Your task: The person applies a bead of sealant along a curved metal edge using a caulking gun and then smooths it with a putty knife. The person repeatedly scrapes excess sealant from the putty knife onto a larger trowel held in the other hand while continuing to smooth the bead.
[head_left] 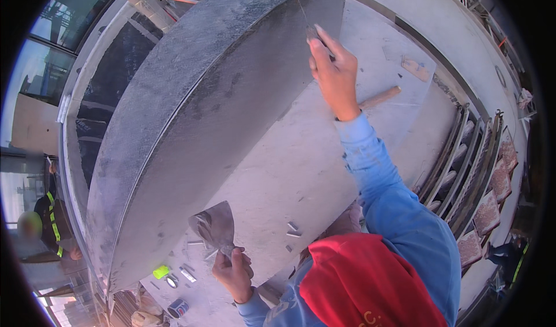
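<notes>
My left hand is closed round the handle of a wide putty knife. Grey paste lies on its blade, which is above the light surface beside a large grey slab. Higher up, my right hand grips a second, narrow-looking putty knife seen nearly edge-on. Its thin blade reaches toward the slab's far end, near the ridge; whether it touches cannot be made out. The slab's two faces meet along a long pale line.
A wooden stick lies beyond my right wrist. Near the slab's lower end are a can, a bright yellow-green item and small metal pieces. Metal rails stand at right. Another person is at far left.
</notes>
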`<control>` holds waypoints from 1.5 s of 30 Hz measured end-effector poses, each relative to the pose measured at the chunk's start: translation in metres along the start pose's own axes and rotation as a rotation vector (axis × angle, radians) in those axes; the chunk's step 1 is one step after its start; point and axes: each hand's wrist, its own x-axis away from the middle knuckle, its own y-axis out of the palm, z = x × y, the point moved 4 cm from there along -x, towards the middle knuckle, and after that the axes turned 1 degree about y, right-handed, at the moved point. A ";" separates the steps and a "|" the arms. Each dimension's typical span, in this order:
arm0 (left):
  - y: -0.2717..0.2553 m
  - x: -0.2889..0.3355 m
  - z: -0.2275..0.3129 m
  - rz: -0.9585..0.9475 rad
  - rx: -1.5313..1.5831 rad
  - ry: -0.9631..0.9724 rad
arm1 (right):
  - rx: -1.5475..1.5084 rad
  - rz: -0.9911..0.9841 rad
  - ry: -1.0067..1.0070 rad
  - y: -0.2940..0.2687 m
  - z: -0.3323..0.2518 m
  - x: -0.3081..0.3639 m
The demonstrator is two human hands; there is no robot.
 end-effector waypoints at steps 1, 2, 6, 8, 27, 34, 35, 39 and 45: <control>0.004 0.000 0.001 -0.013 0.005 -0.008 | 0.036 0.010 -0.043 0.003 0.001 -0.007; 0.007 0.000 0.003 -0.019 0.007 -0.006 | 0.069 0.019 -0.087 0.009 0.004 -0.013; 0.010 0.000 0.008 -0.037 0.026 0.000 | 0.308 0.073 -0.461 0.037 0.015 0.005; 0.008 -0.001 0.010 -0.038 0.027 0.040 | 0.286 0.018 -0.441 0.040 0.020 0.022; -0.021 0.011 -0.002 0.054 0.016 -0.024 | 0.213 -0.075 -0.426 0.069 0.020 0.073; -0.039 0.009 -0.014 0.087 0.107 0.009 | 0.055 0.043 -0.288 0.043 0.002 0.045; -0.038 0.010 -0.015 0.073 0.115 0.019 | 0.085 0.023 -0.292 0.046 0.003 0.035; -0.033 0.012 -0.019 0.055 0.109 0.001 | 0.117 0.023 -0.341 0.081 0.029 0.035; -0.031 0.017 -0.018 0.076 0.088 0.031 | 0.189 -0.035 -0.473 0.083 0.045 0.070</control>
